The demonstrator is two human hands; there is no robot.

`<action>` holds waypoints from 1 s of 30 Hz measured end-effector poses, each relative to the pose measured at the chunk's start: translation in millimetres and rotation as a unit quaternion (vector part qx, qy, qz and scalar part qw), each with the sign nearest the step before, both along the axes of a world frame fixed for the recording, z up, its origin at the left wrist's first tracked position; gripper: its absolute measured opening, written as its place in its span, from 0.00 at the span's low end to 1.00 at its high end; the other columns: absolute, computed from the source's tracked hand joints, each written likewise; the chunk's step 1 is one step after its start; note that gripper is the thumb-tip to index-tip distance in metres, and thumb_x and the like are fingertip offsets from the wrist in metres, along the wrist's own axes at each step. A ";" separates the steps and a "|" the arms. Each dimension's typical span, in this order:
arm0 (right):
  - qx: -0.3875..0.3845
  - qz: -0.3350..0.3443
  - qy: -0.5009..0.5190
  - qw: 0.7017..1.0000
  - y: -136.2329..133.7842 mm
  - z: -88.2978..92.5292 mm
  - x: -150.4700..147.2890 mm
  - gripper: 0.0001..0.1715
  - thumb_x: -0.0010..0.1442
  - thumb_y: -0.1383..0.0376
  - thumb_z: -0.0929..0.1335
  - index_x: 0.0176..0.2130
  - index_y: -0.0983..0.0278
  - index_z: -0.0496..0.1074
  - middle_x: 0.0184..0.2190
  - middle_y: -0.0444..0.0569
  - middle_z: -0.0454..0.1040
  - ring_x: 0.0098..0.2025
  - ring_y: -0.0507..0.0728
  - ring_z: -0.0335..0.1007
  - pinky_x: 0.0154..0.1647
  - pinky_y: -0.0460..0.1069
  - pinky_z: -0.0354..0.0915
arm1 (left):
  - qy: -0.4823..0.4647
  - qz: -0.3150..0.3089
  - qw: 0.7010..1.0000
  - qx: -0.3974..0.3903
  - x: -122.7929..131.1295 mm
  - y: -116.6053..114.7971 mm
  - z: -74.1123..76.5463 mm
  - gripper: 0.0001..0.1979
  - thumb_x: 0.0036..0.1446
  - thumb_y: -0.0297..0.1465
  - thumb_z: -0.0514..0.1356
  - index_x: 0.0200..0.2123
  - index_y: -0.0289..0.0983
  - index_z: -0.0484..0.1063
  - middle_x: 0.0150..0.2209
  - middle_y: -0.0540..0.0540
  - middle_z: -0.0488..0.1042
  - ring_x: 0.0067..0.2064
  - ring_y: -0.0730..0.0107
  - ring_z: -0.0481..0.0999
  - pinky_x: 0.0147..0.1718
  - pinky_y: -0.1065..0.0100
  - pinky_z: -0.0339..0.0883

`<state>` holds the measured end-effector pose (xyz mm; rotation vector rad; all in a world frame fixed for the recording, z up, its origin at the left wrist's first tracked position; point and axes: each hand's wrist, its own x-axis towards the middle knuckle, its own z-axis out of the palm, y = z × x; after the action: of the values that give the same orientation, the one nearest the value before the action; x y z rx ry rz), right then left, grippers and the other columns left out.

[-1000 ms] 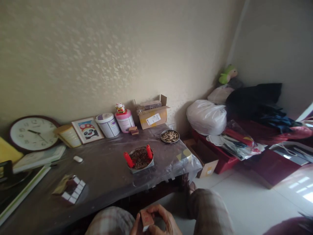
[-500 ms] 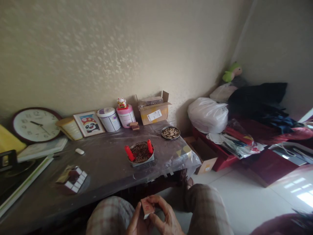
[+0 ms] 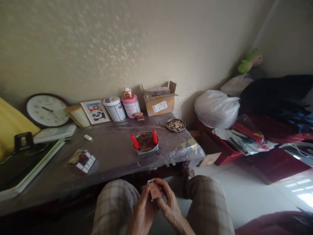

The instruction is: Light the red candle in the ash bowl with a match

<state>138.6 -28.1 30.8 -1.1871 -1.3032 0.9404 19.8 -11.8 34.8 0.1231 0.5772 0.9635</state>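
Red-lettered, a small box (image 3: pixel 154 191) is being gripped by the left hand (image 3: pixel 145 209) and right hand (image 3: pixel 170 205) in front of the table (image 3: pixel 111 142).

Pretty dim, kinda murky shot. Light seems to come in from the right, with blown-out glare on the floor (image 3: pixel 246 192) at lower right. The wall (image 3: pixel 166 39) is brightest mid-frame, fading toward the upper corners. Shadow swallows the lower left, dark clothes (image 3: pixel 276 94) lose detail, edges look stretched, and the small box's (image 3: pixel 154 190) red print is mushy.
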 end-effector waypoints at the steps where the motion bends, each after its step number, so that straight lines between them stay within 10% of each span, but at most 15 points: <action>1: -0.001 0.000 -0.003 1.000 -0.1 -1.6 0.5 0.23 0.58 0.64 0.66 0.54 0.62 0.66 0.49 0.52 0.74 0.51 0.59 0.71 0.53 0.51 0.67 | -0.006 0.008 1.000 0.016 1.4 -1.1 3.8 0.12 0.58 0.32 0.61 0.44 0.35 0.77 0.44 0.41 0.79 0.46 0.63 0.77 0.44 0.65 0.70; 11: -0.025 0.100 0.010 0.995 4.9 2.7 14.7 0.31 0.58 0.60 0.70 0.59 0.60 0.62 0.57 0.53 0.68 0.58 0.61 0.65 0.59 0.56 0.62 | 0.023 0.022 0.999 0.020 -9.1 1.9 9.8 0.13 0.60 0.31 0.58 0.47 0.36 0.74 0.40 0.43 0.80 0.41 0.66 0.78 0.39 0.67 0.70; 14: -0.002 0.081 0.005 0.997 10.7 5.0 22.0 0.19 0.61 0.59 0.68 0.52 0.60 0.69 0.55 0.52 0.70 0.57 0.60 0.66 0.58 0.55 0.62 | 0.036 0.021 0.999 -0.005 -12.3 2.4 10.7 0.12 0.59 0.29 0.59 0.46 0.38 0.74 0.39 0.45 0.80 0.36 0.68 0.78 0.34 0.67 0.70; 18: 0.054 0.035 -0.077 0.995 17.3 2.9 26.9 0.08 0.64 0.61 0.66 0.38 0.61 0.74 0.41 0.50 0.75 0.46 0.57 0.72 0.48 0.51 0.67 | 0.106 -0.007 0.994 -0.002 -13.1 0.6 9.4 0.13 0.57 0.32 0.61 0.46 0.39 0.75 0.38 0.46 0.79 0.30 0.70 0.76 0.29 0.69 0.67; 30: 0.107 0.101 -0.348 0.926 16.5 -7.0 29.3 0.10 0.65 0.67 0.64 0.40 0.59 0.74 0.36 0.48 0.76 0.39 0.56 0.71 0.41 0.49 0.67 | 0.231 -0.031 0.968 0.092 -16.2 -1.5 -9.0 0.14 0.52 0.37 0.64 0.39 0.35 0.78 0.33 0.46 0.76 0.31 0.68 0.68 0.28 0.68 0.60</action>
<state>167.8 -11.6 23.8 -1.2776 -2.0686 0.4943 3.6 -13.3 25.9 0.5393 0.9052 0.9301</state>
